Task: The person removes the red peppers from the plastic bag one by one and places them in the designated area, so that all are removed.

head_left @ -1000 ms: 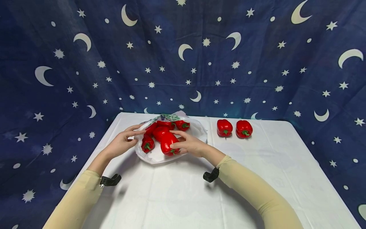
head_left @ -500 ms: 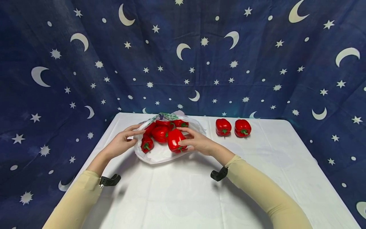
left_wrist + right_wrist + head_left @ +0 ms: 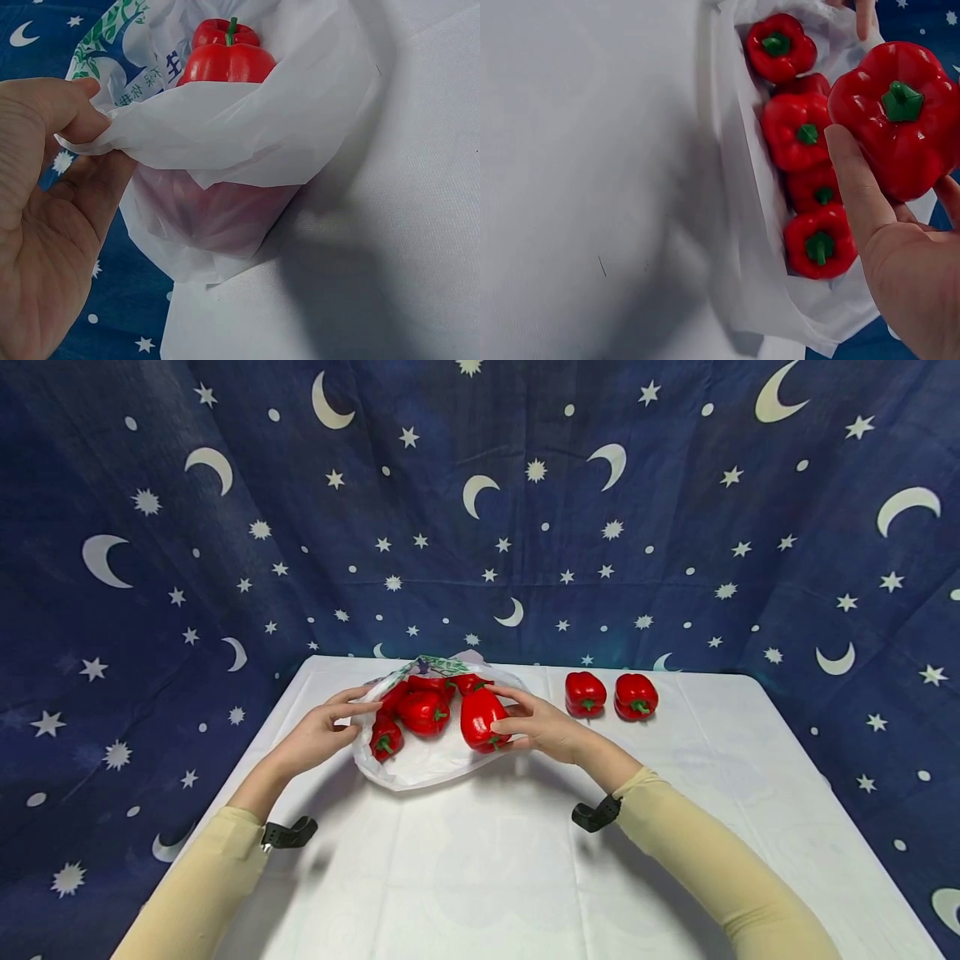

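A white plastic bag (image 3: pixel 412 774) lies on its side on the table, its mouth facing me, with several red bell peppers (image 3: pixel 424 713) inside. My left hand (image 3: pixel 318 739) pinches the bag's rim between thumb and fingers, as the left wrist view shows from close up. In my right hand (image 3: pixel 543 727) is a red bell pepper (image 3: pixel 483 718), gripped between thumb and fingers with its green stem toward me. In the head view this pepper overlaps the right part of the bag's mouth. Seen from the right wrist, the held pepper (image 3: pixel 896 116) is in front of the bagged ones.
Two more red bell peppers, a left one (image 3: pixel 585 693) and a right one (image 3: pixel 636 697), sit side by side on the white-covered table (image 3: pixel 480 877), right of the bag. A dark blue curtain (image 3: pixel 480 527) with moons and stars hangs behind the table.
My right hand has moved to the right and slightly up with the bell pepper, away from the other peppers in the bag. The left hand stays at the bag's rim.
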Action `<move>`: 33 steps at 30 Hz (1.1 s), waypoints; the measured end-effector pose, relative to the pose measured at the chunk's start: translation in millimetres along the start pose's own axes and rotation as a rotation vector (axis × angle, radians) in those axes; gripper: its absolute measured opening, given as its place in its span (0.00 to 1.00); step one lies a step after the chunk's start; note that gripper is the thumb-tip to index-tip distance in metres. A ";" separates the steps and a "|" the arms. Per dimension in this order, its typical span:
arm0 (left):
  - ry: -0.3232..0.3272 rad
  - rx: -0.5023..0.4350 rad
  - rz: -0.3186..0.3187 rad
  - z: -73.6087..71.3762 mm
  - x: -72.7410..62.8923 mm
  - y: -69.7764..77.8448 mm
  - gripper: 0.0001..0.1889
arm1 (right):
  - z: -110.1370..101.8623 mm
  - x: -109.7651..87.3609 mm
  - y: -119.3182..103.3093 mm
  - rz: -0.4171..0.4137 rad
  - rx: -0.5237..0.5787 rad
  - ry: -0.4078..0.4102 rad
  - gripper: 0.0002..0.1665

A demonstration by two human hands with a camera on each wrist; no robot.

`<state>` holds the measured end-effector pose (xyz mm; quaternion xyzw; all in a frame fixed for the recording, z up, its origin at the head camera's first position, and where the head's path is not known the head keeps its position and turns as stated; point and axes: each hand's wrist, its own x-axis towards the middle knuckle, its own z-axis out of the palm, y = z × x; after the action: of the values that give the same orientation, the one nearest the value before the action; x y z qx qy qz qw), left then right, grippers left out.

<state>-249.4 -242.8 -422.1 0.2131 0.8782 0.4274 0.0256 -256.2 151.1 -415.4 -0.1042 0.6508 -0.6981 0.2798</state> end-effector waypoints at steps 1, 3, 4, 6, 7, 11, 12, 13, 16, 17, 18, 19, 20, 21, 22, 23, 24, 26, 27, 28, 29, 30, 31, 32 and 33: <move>0.001 -0.001 0.002 0.0 0.0 -0.1 0.22 | -1.1 -1.2 -0.9 -0.001 0.000 0.003 0.45; 0.001 -0.006 0.005 0.0 0.3 -0.8 0.22 | -3.6 -3.9 -2.6 -0.003 0.003 0.009 0.45; 0.002 -0.010 0.003 0.0 0.5 -1.2 0.22 | -5.1 -5.2 -3.4 -0.006 0.007 0.011 0.45; 0.002 -0.016 0.002 -0.2 0.7 -1.5 0.22 | -8.5 -7.9 -4.4 -0.012 0.018 0.014 0.45; 0.002 -0.017 0.002 -0.3 0.8 -1.4 0.22 | -10.3 -9.2 -4.9 -0.014 0.023 0.017 0.45; -0.003 -0.016 -0.005 -0.8 0.9 -1.0 0.22 | -18.2 -14.7 -6.4 -0.021 0.032 0.030 0.45; -0.004 -0.017 -0.008 -0.9 0.7 -0.8 0.22 | -20.3 -16.1 -6.8 -0.022 0.034 0.035 0.45; -0.005 -0.015 -0.009 -1.0 0.5 -0.6 0.22 | -22.3 -17.6 -7.3 -0.023 0.034 0.040 0.45; -0.007 -0.014 -0.014 -0.9 -0.1 -0.3 0.22 | -29.4 -23.1 -8.7 -0.026 0.036 0.053 0.45; -0.008 -0.014 -0.014 -0.9 -0.2 -0.3 0.22 | -32.2 -24.7 -8.8 -0.029 0.037 0.059 0.46; -0.009 -0.016 -0.014 -1.0 -0.5 0.0 0.22 | -34.7 -27.0 -9.4 -0.033 0.039 0.063 0.46; -0.009 -0.015 -0.013 -1.0 -0.5 -0.1 0.22 | -37.5 -29.4 -10.1 -0.036 0.040 0.067 0.46; -0.009 -0.014 -0.012 -1.0 -0.6 -0.2 0.22 | -40.3 -31.8 -10.8 -0.042 0.042 0.071 0.46; -0.010 -0.015 -0.011 -1.0 -0.5 -0.3 0.22 | -43.5 -34.1 -11.3 -0.047 0.044 0.073 0.46; -0.010 -0.014 -0.009 -1.0 -0.5 -0.5 0.22 | -46.8 -36.3 -11.6 -0.053 0.047 0.075 0.45; -0.009 -0.015 -0.008 -1.0 -0.5 -0.7 0.22 | -50.5 -38.4 -11.8 -0.059 0.050 0.081 0.45; -0.009 -0.016 -0.007 -1.0 -0.5 -0.9 0.22 | -54.1 -41.0 -12.3 -0.065 0.050 0.087 0.45; -0.009 -0.018 -0.006 -1.0 -0.5 -1.3 0.22 | -62.4 -45.8 -12.3 -0.076 0.046 0.099 0.45; -0.010 -0.022 -0.006 -0.9 -0.6 -1.6 0.22 | -66.5 -48.5 -12.4 -0.081 0.043 0.107 0.45; -0.010 -0.026 -0.007 -0.9 -0.7 -1.8 0.22 | -70.6 -51.3 -12.6 -0.087 0.041 0.116 0.45; -0.010 -0.031 -0.009 -0.9 -0.8 -1.9 0.22 | -74.6 -54.2 -12.8 -0.091 0.038 0.127 0.45; -0.010 -0.034 -0.010 -0.9 -0.9 -2.1 0.21 | -78.3 -57.3 -13.4 -0.094 0.033 0.140 0.45; -0.010 -0.036 -0.011 -0.8 -1.0 -2.5 0.21 | -82.0 -60.2 -13.8 -0.097 0.029 0.150 0.46; -0.009 -0.039 -0.013 -0.9 -1.1 -2.6 0.21 | -85.6 -63.1 -14.3 -0.098 0.026 0.162 0.46; -0.009 -0.042 -0.015 -0.9 -1.2 -2.8 0.21 | -88.9 -66.0 -14.9 -0.103 0.022 0.166 0.46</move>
<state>-249.4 -245.5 -423.9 0.2078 0.8705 0.4446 0.0371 -251.1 261.4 -398.2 -0.0761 0.6580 -0.7247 0.1897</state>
